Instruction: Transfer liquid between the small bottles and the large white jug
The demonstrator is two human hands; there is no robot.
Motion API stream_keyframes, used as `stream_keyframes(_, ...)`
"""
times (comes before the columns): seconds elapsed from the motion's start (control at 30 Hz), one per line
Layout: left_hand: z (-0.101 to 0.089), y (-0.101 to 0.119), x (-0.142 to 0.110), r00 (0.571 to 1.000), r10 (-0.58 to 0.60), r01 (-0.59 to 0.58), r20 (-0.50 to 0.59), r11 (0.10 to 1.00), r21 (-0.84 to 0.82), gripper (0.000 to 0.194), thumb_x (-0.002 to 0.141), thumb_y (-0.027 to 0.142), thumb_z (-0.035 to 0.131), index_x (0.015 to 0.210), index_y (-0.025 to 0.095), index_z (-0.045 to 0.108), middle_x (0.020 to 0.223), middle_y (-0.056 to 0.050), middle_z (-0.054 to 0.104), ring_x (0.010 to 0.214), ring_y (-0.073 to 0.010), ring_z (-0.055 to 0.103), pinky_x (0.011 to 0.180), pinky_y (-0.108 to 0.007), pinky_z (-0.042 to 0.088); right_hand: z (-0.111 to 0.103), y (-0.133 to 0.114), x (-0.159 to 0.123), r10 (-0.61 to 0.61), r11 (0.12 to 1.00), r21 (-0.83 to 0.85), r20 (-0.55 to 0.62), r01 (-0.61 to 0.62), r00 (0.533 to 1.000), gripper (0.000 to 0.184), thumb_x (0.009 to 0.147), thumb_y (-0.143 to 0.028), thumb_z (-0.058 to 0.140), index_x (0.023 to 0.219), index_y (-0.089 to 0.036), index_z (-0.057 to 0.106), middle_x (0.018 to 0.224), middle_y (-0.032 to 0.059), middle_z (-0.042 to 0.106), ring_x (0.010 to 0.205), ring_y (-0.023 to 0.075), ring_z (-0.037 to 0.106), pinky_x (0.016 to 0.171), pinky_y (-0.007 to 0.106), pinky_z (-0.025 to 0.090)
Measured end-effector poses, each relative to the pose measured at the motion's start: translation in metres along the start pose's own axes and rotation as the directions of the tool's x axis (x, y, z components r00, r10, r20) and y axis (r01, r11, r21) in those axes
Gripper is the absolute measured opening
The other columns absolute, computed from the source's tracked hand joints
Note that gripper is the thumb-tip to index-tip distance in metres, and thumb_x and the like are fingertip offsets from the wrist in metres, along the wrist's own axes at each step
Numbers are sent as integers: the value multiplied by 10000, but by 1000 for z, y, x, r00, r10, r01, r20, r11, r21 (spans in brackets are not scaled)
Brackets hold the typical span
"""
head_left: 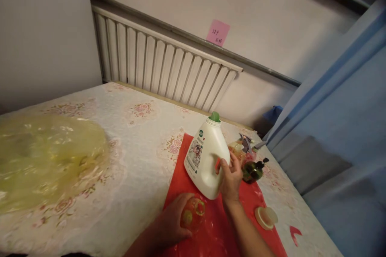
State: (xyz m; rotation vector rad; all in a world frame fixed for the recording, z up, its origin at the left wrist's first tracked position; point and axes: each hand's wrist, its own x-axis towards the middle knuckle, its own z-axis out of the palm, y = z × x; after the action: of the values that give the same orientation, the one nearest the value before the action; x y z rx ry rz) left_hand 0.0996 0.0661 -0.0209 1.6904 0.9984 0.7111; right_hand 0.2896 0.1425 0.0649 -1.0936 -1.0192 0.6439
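Note:
A white detergent jug with a printed label and a green spout stands uncapped on a red plastic sheet. At its handle is my right hand, thumb by the handle opening and fingers behind, closed on the jug. In front of the jug, my left hand curls around a small clear bottle seen from above, open mouth up. Most of the left fingers are hidden from view. Right of my right forearm lies a pale round cap.
A dark green pump bottle and several other bottles lie or stand right of the jug. A yellow plastic bag covers the left of the flowered tablecloth. Behind are a radiator and, at right, a blue curtain. A red scrap lies nearby.

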Motion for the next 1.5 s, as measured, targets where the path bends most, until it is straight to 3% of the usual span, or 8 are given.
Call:
stream_keyframes(0.27, -1, 4, 5, 1000, -7, 7, 11, 1000, 29, 879, 530, 128, 694, 1347, 247, 391, 1421, -83, 470, 1310, -320, 420, 1132, -454, 319, 0, 21, -34, -9, 989, -149, -5, 8, 1000, 579, 846, -420, 549, 1346, -145, 448, 886, 47, 665, 652, 157, 566, 650, 279, 474)
stream_keyframes(0.4, 1, 2, 7, 1000, -4, 4, -6, 999, 40, 861, 542, 106, 661, 1344, 254, 386, 1414, -73, 483, 1312, -305, 429, 1136, -466, 312, -19, 23, -48, 22, 972, -236, 161, 17, 987, 517, 849, -441, 519, 1287, -167, 538, 1134, 97, 674, 1003, 233, 621, 845, 324, 488)
stream_keyframes(0.47, 3, -1, 8, 1000, 9, -9, -16, 999, 43, 853, 551, 103, 655, 1345, 257, 384, 1414, -67, 487, 1316, -296, 430, 1140, -455, 312, -38, 27, -45, 42, 935, -354, 129, 7, 991, 524, 851, -462, 482, 1273, -160, 554, 1179, 106, 671, 1068, 238, 616, 887, 331, 483)
stream_keyframes(0.63, 7, -9, 9, 999, -7, 10, -43, 998, 66, 861, 550, 95, 649, 1353, 245, 377, 1430, -79, 470, 1332, -295, 415, 1153, -452, 299, -95, 43, -14, 124, 719, -679, -80, -145, 989, 538, 733, -449, 551, 1122, -90, 647, 989, 166, 724, 904, 312, 668, 821, 412, 495)
stream_keyframes(0.83, 5, -8, 11, 1000, 9, -9, -14, 998, 56, 858, 553, 88, 639, 1354, 238, 369, 1427, -79, 471, 1325, -279, 425, 1143, -433, 326, -122, 63, 1, 193, 624, -765, -44, -158, 980, 454, 653, -427, 647, 985, -122, 701, 913, 151, 745, 885, 333, 672, 775, 404, 481)
stream_keyframes(1.13, 0, -1, 7, 997, 72, -72, -18, 997, 17, 831, 570, 111, 672, 1342, 239, 393, 1393, -87, 500, 1294, -294, 457, 1111, -447, 361, -119, 74, -6, 147, 669, -724, -89, -166, 985, 262, 627, -388, 672, 804, -196, 692, 678, 36, 699, 687, 265, 646, 639, 351, 450)
stream_keyframes(1.33, 1, -2, 6, 997, 77, -77, -26, 997, 2, 815, 588, 112, 669, 1342, 257, 393, 1394, -75, 499, 1280, -286, 469, 1091, -439, 380, -125, 55, 2, 129, 727, -653, -177, -215, 976, 241, 579, -365, 684, 749, -195, 680, 543, -34, 614, 541, 210, 575, 527, 313, 422)
stream_keyframes(1.5, 0, 1, 4, 995, 97, -98, -28, 995, -4, 799, 599, 123, 668, 1338, 247, 390, 1392, -83, 494, 1272, -287, 473, 1084, -435, 383, -124, 32, -10, 193, 779, -583, -127, -230, 973, 363, 600, -350, 671, 902, -149, 693, 474, -72, 555, 436, 162, 526, 455, 287, 436)
